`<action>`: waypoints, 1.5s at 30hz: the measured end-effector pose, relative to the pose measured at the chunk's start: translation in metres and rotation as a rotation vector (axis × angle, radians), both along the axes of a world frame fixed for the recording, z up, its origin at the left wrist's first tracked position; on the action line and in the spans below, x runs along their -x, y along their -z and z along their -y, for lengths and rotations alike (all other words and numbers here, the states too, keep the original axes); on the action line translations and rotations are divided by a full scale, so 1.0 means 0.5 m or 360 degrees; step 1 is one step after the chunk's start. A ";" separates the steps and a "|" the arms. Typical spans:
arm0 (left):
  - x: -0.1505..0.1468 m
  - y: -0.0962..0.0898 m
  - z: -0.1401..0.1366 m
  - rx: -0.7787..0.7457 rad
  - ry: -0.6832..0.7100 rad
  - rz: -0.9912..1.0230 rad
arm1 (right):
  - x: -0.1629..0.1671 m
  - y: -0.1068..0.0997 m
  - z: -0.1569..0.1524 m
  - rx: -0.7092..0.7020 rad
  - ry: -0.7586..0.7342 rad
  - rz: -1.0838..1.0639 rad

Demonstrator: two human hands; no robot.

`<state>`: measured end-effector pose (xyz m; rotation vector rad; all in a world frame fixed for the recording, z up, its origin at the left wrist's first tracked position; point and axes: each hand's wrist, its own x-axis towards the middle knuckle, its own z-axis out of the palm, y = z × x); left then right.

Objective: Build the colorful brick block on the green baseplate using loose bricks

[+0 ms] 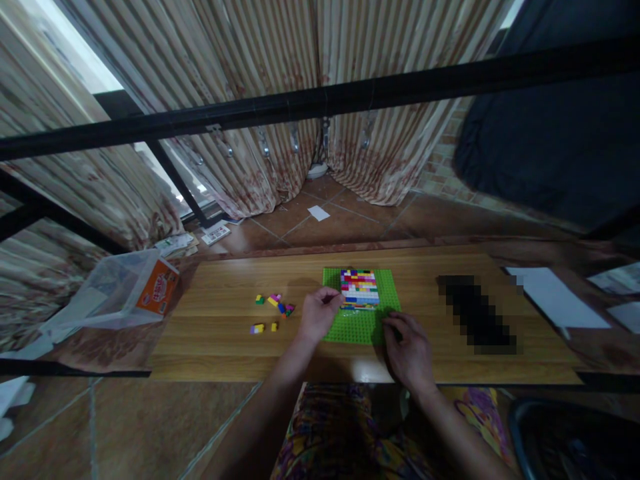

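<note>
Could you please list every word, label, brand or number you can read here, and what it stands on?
Nothing reads clearly.
Orange label on the clear bin: white characters, too blurred to read.
White printed item on the floor: dark marks, too small to read.

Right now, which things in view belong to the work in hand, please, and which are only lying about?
Belonging to the work:
green baseplate, right hand at its edge
brick block on it, left hand beside it
loose bricks on the table, probably

Apparently just lying about:
clear plastic bin at left
white paper beyond the table
white sheet to the right
</note>
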<state>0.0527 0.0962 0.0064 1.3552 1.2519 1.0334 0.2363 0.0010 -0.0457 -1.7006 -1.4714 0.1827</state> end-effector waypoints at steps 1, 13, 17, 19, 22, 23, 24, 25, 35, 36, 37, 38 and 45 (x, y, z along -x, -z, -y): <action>-0.001 -0.001 -0.001 0.0008 -0.0007 0.0003 | 0.000 0.000 0.000 0.0005 -0.0006 0.0001; -0.016 -0.001 -0.015 0.0139 -0.0058 0.0055 | -0.006 0.007 -0.002 0.0016 -0.0037 0.0086; -0.018 -0.001 -0.012 0.0178 -0.0048 0.0164 | -0.006 0.009 -0.004 -0.0014 -0.0029 0.0088; -0.014 -0.004 -0.007 0.0193 -0.0045 0.0224 | -0.005 0.009 -0.005 -0.0021 -0.0040 0.0082; 0.001 -0.009 0.004 0.0194 -0.0068 0.0293 | -0.004 0.008 -0.005 -0.0029 -0.0047 0.0067; 0.008 -0.009 0.010 0.0192 -0.0081 0.0306 | -0.004 0.008 -0.006 -0.0033 -0.0044 0.0061; 0.016 -0.008 0.016 0.0192 -0.0091 0.0312 | -0.004 0.009 -0.006 -0.0038 -0.0039 0.0059; 0.025 -0.006 0.023 0.0194 -0.0099 0.0311 | -0.004 0.009 -0.007 -0.0042 -0.0038 0.0063; 0.089 0.026 0.112 0.0149 -0.0076 0.0080 | 0.019 -0.011 0.023 0.0030 -0.0076 0.0470; 0.089 0.027 0.122 0.0097 -0.0045 -0.0036 | 0.026 -0.016 0.032 0.0062 -0.0096 0.0515; 0.087 0.029 0.132 0.0038 -0.0012 -0.0172 | 0.034 -0.020 0.042 0.0093 -0.0127 0.0542; 0.083 0.030 0.140 -0.0019 0.0021 -0.0310 | 0.041 -0.024 0.051 0.0119 -0.0160 0.0554; 0.031 0.033 0.133 -0.0319 0.0120 -0.0829 | 0.108 -0.040 0.101 0.0124 -0.0347 0.0412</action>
